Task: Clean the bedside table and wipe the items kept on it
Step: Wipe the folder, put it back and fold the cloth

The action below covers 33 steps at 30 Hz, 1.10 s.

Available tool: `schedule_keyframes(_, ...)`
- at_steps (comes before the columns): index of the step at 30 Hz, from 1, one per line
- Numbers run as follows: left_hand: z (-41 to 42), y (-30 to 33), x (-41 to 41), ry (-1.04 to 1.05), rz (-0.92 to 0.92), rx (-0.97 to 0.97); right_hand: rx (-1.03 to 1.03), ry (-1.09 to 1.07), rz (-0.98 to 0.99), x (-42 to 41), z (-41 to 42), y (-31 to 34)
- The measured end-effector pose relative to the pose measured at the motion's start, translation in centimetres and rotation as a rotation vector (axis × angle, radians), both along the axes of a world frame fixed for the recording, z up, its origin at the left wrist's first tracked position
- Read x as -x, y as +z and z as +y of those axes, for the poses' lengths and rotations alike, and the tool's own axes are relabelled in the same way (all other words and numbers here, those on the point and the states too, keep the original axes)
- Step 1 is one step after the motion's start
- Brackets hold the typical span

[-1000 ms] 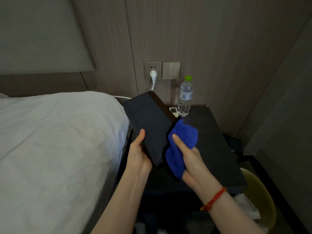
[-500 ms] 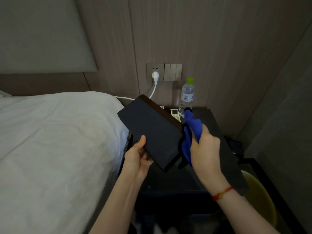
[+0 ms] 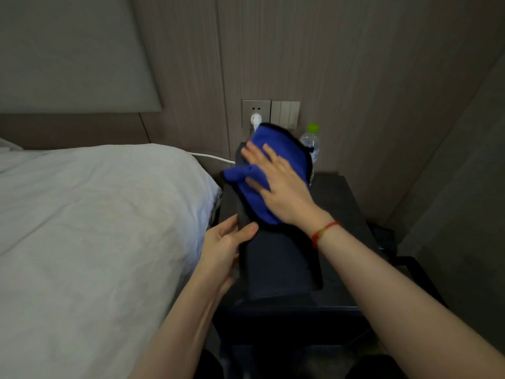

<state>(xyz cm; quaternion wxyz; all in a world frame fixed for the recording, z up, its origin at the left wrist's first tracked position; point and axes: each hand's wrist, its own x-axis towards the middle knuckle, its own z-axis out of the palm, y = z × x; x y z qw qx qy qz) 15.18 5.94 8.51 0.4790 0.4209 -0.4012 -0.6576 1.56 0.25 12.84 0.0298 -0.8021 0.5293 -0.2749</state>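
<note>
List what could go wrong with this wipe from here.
The right hand presses the blue cloth flat on the dark box, which only the left hand grips at one edge; it could slip. The water bottle stands just behind the cloth; a long stroke might topple it.

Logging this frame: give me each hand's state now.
Left hand: closed, gripping the dark box.
Right hand: open, flat fingers pressing the blue cloth on the box.

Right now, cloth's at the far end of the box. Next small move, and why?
Probably draw the right hand and cloth back along the box toward the left hand: the near half is uncovered and the left grip holds its edge steady.
</note>
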Motion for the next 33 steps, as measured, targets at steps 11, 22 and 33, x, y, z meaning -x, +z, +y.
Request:
schedule_keyframes(11, -0.8, -0.2, -1.1, 0.017, 0.207, -0.172, -0.605, -0.272, -1.015, 1.3, 4.2, -2.8)
schedule_keyframes(22, -0.9, 1.8, 0.9, 0.195, -0.369, -0.044, -0.247, -0.562, -0.508, -0.4, 7.9, -4.6)
schedule_keyframes(33, 0.3, 3.7, 2.1, 0.385, -0.323, 0.040, -0.123, -0.152, 0.017, -1.7, 11.2, -4.8)
